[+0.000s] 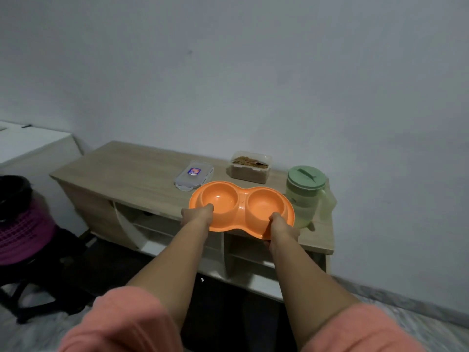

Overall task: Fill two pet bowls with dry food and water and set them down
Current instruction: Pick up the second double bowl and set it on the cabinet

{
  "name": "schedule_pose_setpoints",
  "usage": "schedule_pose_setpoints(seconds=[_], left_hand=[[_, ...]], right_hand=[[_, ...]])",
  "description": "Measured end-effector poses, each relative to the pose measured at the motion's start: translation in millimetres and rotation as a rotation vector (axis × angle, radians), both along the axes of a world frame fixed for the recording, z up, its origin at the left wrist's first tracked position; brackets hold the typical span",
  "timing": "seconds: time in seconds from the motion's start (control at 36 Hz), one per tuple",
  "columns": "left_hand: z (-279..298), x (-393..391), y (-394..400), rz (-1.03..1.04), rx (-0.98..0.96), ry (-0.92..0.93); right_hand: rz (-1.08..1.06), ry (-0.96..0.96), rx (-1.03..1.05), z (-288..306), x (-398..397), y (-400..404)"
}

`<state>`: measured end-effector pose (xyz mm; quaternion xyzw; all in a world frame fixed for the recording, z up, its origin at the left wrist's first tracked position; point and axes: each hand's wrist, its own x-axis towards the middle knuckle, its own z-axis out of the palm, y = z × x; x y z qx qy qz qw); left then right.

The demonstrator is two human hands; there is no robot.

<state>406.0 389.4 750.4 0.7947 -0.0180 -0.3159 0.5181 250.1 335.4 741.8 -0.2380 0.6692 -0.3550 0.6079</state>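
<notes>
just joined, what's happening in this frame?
A person holds an orange double pet bowl by its near rim, left hand and right hand both gripping it, at the front edge of a wooden cabinet. Both wells look empty. Behind it stand an open container of dry food, its lid, and a green pitcher.

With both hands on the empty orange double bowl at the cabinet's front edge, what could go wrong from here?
1. The double bowl overhangs the cabinet edge, gripped by left hand and right hand; letting go here might drop it.
2. Its right end sits close to the green pitcher; pushing it rightward could knock that.
</notes>
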Motion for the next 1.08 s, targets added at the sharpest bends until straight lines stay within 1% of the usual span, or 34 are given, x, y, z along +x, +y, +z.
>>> schedule_pose_setpoints(seconds=[0.22, 0.36, 0.56, 0.72, 0.86, 1.03, 1.08], left_hand=[[-28.4, 61.0, -54.3, -0.023, 0.016, -0.015], [-54.4, 80.4, -78.0, -0.067, 0.046, 0.039], [-99.4, 106.9, -119.7, -0.149, 0.109, 0.101], [-115.9, 127.4, -143.5, -0.219, 0.149, 0.093], [-104.3, 132.4, -145.0, -0.263, 0.194, 0.075], [-113.9, 136.8, -147.2, -0.267, 0.227, 0.066], [-109.2, 135.8, -142.7, -0.255, 0.228, 0.065]], right_hand=[[-0.021, 0.060, 0.057, -24.6, 53.4, -49.2], [-0.039, 0.093, 0.100, -41.0, 68.5, -68.2], [-0.087, 0.196, 0.136, -61.7, 89.2, -95.2], [-0.098, 0.237, 0.166, -75.9, 103.2, -104.9], [-0.108, 0.285, 0.182, -80.1, 113.0, -110.0], [-0.126, 0.314, 0.181, -84.5, 117.0, -109.5], [-0.134, 0.316, 0.171, -85.2, 118.3, -108.8]])
